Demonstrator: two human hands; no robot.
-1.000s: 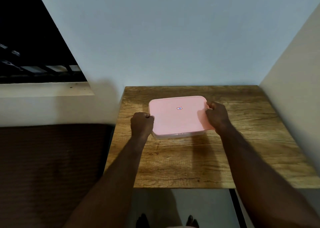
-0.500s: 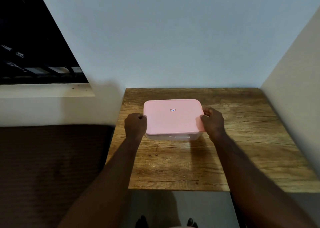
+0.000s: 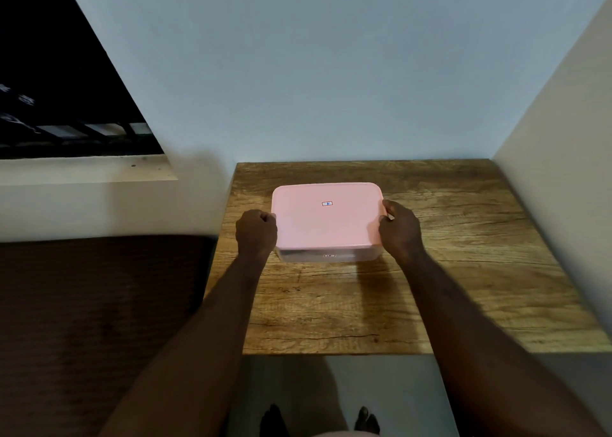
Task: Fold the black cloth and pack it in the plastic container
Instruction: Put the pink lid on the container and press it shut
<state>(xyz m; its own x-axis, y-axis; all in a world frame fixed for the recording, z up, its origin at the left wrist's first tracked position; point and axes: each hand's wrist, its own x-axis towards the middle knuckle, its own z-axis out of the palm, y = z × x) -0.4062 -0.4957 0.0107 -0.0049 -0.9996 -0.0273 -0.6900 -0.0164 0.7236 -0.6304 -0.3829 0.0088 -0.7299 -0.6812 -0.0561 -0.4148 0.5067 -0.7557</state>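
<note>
The worktop [image 3: 447, 271] was rough-grained, matt wood; the container [image 3: 331, 256] was cloudy translucent plastic under a smooth matt pink lid [image 3: 326, 218].

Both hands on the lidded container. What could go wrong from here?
1. The left hand and right hand grip the pink lid at its side edges only; it may pop off unevenly.
2. The container is translucent, but whether the cloth is inside can't be told.

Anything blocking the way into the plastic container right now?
Yes: the pink lid sits closed on the plastic container. Left hand and right hand grip its side edges. No black cloth is visible.
</note>
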